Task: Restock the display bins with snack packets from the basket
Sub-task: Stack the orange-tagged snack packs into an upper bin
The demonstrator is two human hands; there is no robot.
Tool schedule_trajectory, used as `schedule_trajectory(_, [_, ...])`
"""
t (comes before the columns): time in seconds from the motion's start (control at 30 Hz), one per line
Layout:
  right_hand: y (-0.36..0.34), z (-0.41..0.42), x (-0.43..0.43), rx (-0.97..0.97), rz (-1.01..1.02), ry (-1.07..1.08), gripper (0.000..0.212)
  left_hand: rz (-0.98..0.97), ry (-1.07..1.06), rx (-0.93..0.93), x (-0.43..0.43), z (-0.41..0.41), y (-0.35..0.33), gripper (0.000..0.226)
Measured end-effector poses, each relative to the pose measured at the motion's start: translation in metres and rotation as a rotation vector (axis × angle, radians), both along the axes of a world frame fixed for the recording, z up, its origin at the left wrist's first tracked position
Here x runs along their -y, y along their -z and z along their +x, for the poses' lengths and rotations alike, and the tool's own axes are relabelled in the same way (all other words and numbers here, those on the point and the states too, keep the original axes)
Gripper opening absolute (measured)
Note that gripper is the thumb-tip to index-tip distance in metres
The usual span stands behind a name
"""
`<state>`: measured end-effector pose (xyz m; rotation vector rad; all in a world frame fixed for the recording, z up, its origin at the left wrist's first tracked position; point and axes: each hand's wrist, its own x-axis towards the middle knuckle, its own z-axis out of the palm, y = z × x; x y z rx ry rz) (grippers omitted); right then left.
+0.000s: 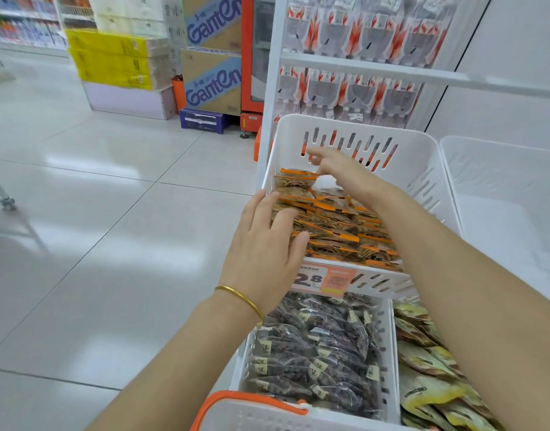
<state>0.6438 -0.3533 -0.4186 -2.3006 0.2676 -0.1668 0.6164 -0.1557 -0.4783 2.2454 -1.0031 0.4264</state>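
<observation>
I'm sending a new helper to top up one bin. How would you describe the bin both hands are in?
Find the white rack hung with flame-printed pouches. Below them sits a white slotted bin, above the bin of dark packets. Unlike the empty bin to its right, it holds orange-edged packets and bears an orange price tag.

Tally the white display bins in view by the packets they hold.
Bin of orange-edged packets: 1
Bin of dark packets: 1
Bin of yellow-green packets: 1
Bin showing no packets: 1
Total: 4 bins
</observation>
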Motion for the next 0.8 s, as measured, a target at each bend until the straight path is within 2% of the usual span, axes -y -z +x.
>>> schedule_trajectory(0.1, [0.001,-0.009,0.014,0.029,-0.015,0.069,0.061,-0.006,0.004,-0.006,0.0,0.001,0.0,0.058])
schedule_trajectory(0.27, [0.013,-0.016,0.022,-0.185,-0.279,0.041,0.062,-0.002,0.006,-0.021,0.0,0.0,0.0,0.053])
schedule_trajectory(0.33, [0.012,-0.016,0.02,-0.161,-0.318,0.011,0.052,-0.004,0.002,-0.038,0.001,0.0,0.0,0.044])
schedule_trajectory(0.4, [0.009,-0.018,0.018,-0.105,-0.379,0.012,0.037,-0.006,0.006,-0.036,0.001,0.0,0.001,0.052])
schedule_trajectory(0.5, [0.01,-0.021,0.015,-0.087,-0.408,0.038,0.035,0.004,0.003,-0.032,0.001,0.001,0.001,0.063])
schedule_trajectory(0.6, [0.016,-0.019,0.012,-0.111,-0.387,0.042,0.046,-0.008,0.009,-0.032,0.001,0.0,0.0,0.063])
schedule_trajectory(0.8, [0.022,-0.005,0.0,-0.061,-0.292,-0.075,0.095,-0.018,0.017,-0.047,0.001,0.0,0.0,0.059])
